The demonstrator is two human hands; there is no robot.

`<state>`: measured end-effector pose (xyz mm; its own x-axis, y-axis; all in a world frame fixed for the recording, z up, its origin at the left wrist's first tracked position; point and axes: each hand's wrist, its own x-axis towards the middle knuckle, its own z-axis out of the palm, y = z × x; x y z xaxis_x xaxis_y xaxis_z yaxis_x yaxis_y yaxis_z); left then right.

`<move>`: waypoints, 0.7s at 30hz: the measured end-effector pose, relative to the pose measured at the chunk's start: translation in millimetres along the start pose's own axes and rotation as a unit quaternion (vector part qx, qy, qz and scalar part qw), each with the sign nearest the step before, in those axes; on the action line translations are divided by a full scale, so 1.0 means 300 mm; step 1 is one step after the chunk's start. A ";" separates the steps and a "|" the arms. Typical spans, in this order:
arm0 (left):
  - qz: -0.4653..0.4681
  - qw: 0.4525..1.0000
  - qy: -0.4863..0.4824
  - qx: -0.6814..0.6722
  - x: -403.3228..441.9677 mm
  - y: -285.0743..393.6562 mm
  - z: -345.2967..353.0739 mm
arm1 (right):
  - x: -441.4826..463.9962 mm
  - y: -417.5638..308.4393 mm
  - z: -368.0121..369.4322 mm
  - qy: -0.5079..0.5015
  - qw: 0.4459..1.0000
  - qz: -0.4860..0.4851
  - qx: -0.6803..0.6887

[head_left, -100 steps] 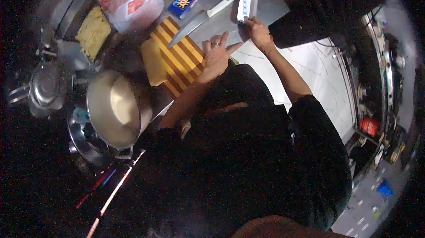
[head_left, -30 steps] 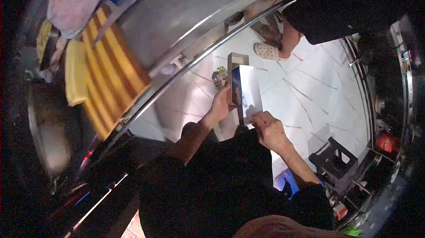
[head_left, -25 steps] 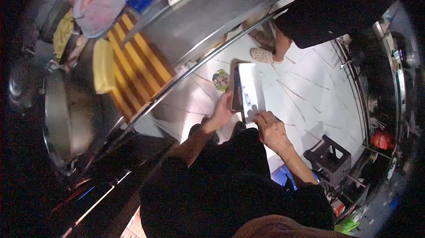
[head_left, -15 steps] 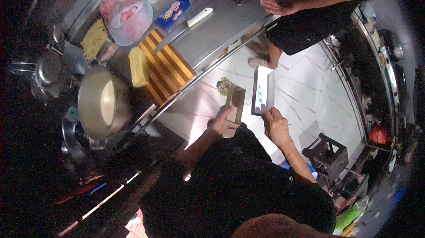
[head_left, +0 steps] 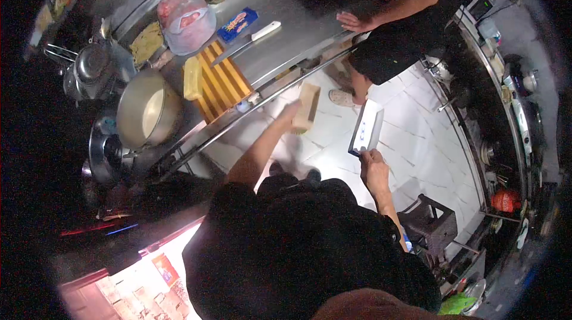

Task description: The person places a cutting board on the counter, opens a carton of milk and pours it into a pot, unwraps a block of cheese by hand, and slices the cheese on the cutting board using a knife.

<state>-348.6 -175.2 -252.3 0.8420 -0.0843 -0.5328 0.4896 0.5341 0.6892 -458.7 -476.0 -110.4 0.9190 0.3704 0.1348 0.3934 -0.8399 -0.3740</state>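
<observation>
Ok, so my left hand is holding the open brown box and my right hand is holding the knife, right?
Not quite: your right hand is holding a white tray. The knife lies on the metal counter, as the head view shows. Your left hand is indeed holding the open brown box.

My left forearm (head_left: pixel 257 156) reaches forward and inward from its dark sleeve (head_left: pixel 229 195), ending in my left hand (head_left: pixel 291 116) (too blurred to make out the fingers). My right arm (head_left: pixel 387 205) stretches ahead too, its wrist slightly bent, my right hand (head_left: pixel 373 166) closed with fingers curled in a pinch.
</observation>
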 end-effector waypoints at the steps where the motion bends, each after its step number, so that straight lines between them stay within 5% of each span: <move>1: 0.018 0.998 0.035 0.058 -0.035 -0.021 0.014 | -0.002 0.016 -0.001 0.007 1.000 -0.002 -0.005; 3: 0.047 0.979 0.110 0.165 -0.137 -0.038 0.043 | 0.014 0.014 -0.031 0.009 1.000 -0.008 -0.011; 7: 0.063 0.977 0.164 0.121 -0.354 0.083 0.134 | 0.071 0.006 -0.014 0.033 0.996 -0.075 -0.019; 9: 0.034 0.992 0.109 0.049 -0.465 0.216 0.241 | 0.129 -0.028 -0.001 0.026 0.994 -0.109 0.004; 10: 0.109 0.990 -0.046 -0.073 -0.400 0.158 0.136 | 0.168 -0.056 0.003 0.028 0.991 -0.133 0.018; 13: 0.167 0.974 -0.065 -0.141 -0.461 0.217 0.239 | 0.270 -0.142 0.041 0.011 0.984 -0.176 0.031; 18: 0.153 0.968 0.091 0.178 -0.249 0.269 0.128 | 0.444 -0.293 0.124 0.012 0.958 -0.284 0.041; 21: 0.308 0.888 0.185 0.288 -0.189 0.336 0.033 | 0.534 -0.388 0.164 -0.039 0.966 -0.255 0.031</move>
<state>-344.7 -125.0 -147.7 0.9107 0.4127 -0.0184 0.0856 -0.1449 0.9857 -358.5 -299.5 -90.6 0.6012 0.7601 0.2463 0.7892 -0.5165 -0.3323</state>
